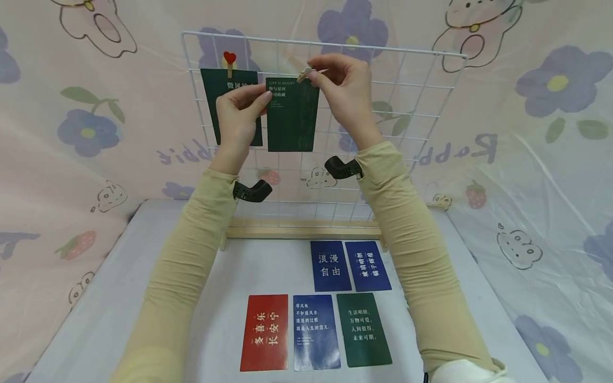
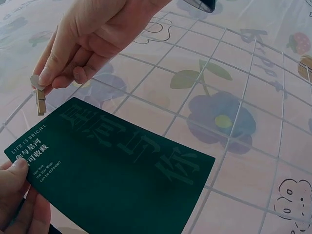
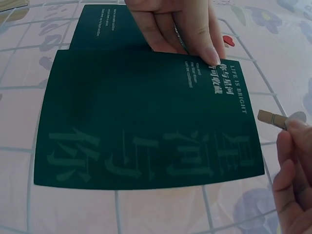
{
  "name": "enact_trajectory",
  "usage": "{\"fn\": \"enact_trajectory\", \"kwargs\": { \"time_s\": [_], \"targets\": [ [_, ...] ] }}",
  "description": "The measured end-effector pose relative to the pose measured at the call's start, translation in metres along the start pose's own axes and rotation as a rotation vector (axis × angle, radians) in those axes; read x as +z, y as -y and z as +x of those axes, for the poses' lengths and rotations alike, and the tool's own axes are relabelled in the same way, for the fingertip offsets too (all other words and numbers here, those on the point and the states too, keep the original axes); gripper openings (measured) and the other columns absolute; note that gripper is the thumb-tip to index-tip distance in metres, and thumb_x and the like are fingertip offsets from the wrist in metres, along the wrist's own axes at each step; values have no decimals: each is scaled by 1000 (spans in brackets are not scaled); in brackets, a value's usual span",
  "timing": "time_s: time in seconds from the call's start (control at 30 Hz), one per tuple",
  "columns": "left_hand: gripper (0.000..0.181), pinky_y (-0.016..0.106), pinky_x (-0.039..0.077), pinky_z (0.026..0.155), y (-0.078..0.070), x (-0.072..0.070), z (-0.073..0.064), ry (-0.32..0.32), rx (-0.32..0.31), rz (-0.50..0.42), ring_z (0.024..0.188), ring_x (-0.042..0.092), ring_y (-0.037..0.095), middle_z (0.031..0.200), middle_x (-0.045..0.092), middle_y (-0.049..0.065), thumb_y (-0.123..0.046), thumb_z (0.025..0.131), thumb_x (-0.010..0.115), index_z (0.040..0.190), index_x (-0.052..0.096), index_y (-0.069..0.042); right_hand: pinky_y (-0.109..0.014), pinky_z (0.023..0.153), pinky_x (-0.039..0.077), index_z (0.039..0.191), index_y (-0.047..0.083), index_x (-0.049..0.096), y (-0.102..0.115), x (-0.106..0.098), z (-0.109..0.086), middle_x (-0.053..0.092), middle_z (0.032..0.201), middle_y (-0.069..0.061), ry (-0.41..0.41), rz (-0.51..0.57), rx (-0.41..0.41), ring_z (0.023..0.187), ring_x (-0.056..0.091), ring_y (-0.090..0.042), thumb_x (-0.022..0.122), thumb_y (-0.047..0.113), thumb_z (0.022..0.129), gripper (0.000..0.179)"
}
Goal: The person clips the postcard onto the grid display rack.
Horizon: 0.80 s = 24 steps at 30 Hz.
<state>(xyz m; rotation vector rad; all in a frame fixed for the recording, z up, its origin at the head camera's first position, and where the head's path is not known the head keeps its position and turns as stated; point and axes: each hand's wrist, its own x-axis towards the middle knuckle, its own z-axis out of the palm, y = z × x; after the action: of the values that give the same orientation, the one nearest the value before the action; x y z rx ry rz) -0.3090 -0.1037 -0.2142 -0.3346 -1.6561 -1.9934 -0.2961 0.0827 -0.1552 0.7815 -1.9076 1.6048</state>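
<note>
Against the white wire grid [image 1: 330,122], my left hand [image 1: 239,114] pinches a green card [image 1: 292,119] by its upper left edge, thumb on the printed front. My right hand [image 1: 349,90] holds a small wooden clothespin [image 1: 303,75] between thumb and fingers, close to the card's top right corner. In the right wrist view the clothespin [image 3: 272,118] points at the card's top edge, with a gap between them. Another green card [image 1: 210,101] hangs on the grid at left under a clothespin with a red heart [image 1: 230,58]; my left hand partly covers it.
The grid stands in a wooden base [image 1: 301,232] on a white table [image 1: 215,319]. Two blue cards [image 1: 329,266] lie before it. Nearer are a red card [image 1: 264,332], another blue card [image 1: 316,332] and a green card [image 1: 364,330]. A patterned curtain [image 1: 527,186] hangs behind.
</note>
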Motion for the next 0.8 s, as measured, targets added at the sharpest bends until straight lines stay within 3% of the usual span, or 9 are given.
{"fn": "enact_trajectory", "kwargs": {
  "time_s": [0.37,0.8],
  "targets": [
    [24,24,54,75,1,-1,4,-14,-6,20,80,62,16,96,69,9,-10,81,74,103,73,-1,-23,73,51,96,-10,70,2,8,3,70,91,-18,-41,-124,-30,72,64,-15,67,-3,86,12],
    [23,23,54,76,0,-4,4,1,-19,21,82,62,16,97,69,8,-10,83,73,104,73,-2,-22,73,51,97,-8,71,7,14,3,70,89,-18,-59,-178,-30,72,64,-16,68,0,87,13]
  ]
}}
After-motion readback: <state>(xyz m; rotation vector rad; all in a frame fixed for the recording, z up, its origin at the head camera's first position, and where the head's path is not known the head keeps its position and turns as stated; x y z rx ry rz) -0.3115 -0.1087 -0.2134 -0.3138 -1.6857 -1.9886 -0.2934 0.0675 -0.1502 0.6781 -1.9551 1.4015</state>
